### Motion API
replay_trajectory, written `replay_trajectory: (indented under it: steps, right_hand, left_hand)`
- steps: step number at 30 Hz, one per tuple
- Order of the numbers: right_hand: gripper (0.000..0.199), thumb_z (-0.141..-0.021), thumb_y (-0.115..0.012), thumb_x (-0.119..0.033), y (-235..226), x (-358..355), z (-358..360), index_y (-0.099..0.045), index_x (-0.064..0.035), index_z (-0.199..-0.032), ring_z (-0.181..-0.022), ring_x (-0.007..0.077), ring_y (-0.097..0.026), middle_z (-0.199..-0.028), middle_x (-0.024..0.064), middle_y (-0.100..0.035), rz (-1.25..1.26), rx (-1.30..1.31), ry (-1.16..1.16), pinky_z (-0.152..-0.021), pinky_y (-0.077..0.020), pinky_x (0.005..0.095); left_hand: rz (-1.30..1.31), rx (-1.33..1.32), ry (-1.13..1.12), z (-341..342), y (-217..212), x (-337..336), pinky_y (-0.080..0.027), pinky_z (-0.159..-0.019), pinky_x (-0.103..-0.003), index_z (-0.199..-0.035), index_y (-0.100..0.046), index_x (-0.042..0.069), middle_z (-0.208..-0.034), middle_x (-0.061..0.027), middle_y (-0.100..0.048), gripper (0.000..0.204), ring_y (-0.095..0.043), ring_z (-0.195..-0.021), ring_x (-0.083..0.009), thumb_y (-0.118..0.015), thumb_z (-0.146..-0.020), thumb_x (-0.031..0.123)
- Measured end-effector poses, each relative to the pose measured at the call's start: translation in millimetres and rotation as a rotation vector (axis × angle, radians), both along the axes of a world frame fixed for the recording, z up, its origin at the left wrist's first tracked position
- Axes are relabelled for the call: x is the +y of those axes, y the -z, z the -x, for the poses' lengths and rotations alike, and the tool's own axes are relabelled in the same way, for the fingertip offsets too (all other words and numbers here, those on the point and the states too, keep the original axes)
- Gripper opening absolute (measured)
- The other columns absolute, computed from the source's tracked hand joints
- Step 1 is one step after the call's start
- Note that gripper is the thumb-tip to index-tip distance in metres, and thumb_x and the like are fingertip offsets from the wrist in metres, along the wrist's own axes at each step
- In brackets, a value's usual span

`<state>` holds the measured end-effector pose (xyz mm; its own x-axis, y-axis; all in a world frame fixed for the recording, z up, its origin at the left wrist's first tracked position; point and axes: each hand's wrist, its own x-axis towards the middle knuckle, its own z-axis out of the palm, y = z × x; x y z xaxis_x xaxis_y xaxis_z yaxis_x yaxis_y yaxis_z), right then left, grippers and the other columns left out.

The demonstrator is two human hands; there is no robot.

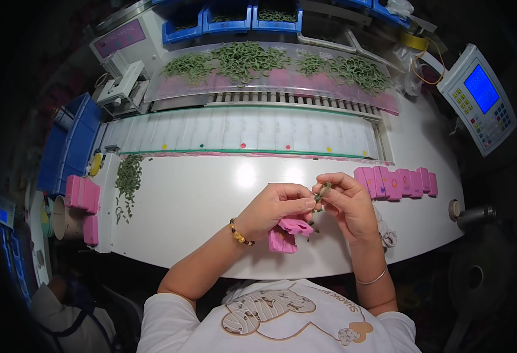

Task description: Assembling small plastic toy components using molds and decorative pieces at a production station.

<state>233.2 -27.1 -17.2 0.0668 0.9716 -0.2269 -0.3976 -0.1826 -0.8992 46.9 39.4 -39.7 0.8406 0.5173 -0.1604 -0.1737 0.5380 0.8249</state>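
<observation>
Over the front middle of the white worktable, my two hands meet at fingertip level around a small green ring (318, 195). My left hand (279, 203) is closed, its thumb and forefinger pinching the ring's left side. From the other side my right hand (347, 203) pinches it between thumb and fingers. Just beneath the left hand sits a pink rubber mould (283, 240), its cut faces parted and jagged. A few small green bits lie beside the mould. The fingers partly cover the ring, so its fine shape is hidden.
Pink moulds (394, 183) stand in a row at right. A clear tray (152, 88) of green rings lies behind the white-panelled strip (229, 130). Green bits (129, 176) are heaped at left. Blue bins (227, 20) line the back; a control panel (476, 97) juts in at right.
</observation>
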Motion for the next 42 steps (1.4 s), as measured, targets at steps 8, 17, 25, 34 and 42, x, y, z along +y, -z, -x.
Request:
replay_trajectory:
  steps: [8,17,25,34,42]
  right_hand:
    - [0.032,-0.091,-0.060,-0.005,1,1,12,-0.060,0.0018,-0.123,-0.085,0.0090,-0.061,-0.109,0.0103,-0.070,-0.054,-0.226,0.117,-0.062,-0.0417,0.0181]
    - [0.028,-0.088,-0.061,0.002,2,-14,4,-0.065,0.0011,-0.115,-0.082,0.0078,-0.061,-0.107,0.0091,-0.069,-0.145,-0.345,0.096,-0.060,-0.0415,0.0188]
    - [0.029,-0.086,-0.069,-0.004,-12,-19,10,-0.066,-0.0088,-0.114,-0.089,0.0105,-0.062,-0.113,0.0047,-0.066,-0.347,-0.718,-0.024,-0.071,-0.0477,0.0239]
    - [0.038,-0.073,-0.068,0.001,2,-39,25,-0.064,-0.0032,-0.111,-0.095,0.0305,-0.062,-0.110,0.0125,-0.060,-0.792,-1.138,-0.009,-0.078,-0.0524,0.0377]
    - [0.037,-0.069,-0.064,0.008,4,-31,13,-0.066,-0.0002,-0.105,-0.099,0.0293,-0.064,-0.111,0.0134,-0.065,-0.824,-1.161,0.114,-0.083,-0.0539,0.0374]
  left_hand:
    - [-0.037,0.118,-0.335,44,-9,17,-0.049,-0.064,-0.022,-0.099,-0.065,0.000,-0.079,-0.0031,-0.064,0.015,-0.061,-0.070,-0.0078,-0.065,-0.093,0.014]
    - [-0.212,-0.282,-1.647,283,-90,137,-0.051,-0.060,-0.023,-0.090,-0.058,0.011,-0.075,0.0008,-0.058,0.019,-0.054,-0.055,-0.0108,-0.070,-0.091,0.026]
    - [0.074,0.104,-0.948,122,-36,74,-0.044,-0.051,-0.023,-0.114,-0.061,0.008,-0.072,0.0026,-0.056,0.034,-0.052,-0.057,-0.0088,-0.059,-0.098,0.038]
    - [0.319,-0.002,-0.337,-33,4,-11,-0.049,-0.064,-0.025,-0.112,-0.062,0.001,-0.082,-0.0031,-0.061,0.039,-0.058,-0.071,-0.0114,-0.055,-0.100,0.038]
    - [0.389,0.021,-0.364,-42,-25,-28,-0.053,-0.072,-0.029,-0.118,-0.059,-0.003,-0.086,-0.0068,-0.063,0.057,-0.063,-0.077,-0.0183,-0.045,-0.102,0.049]
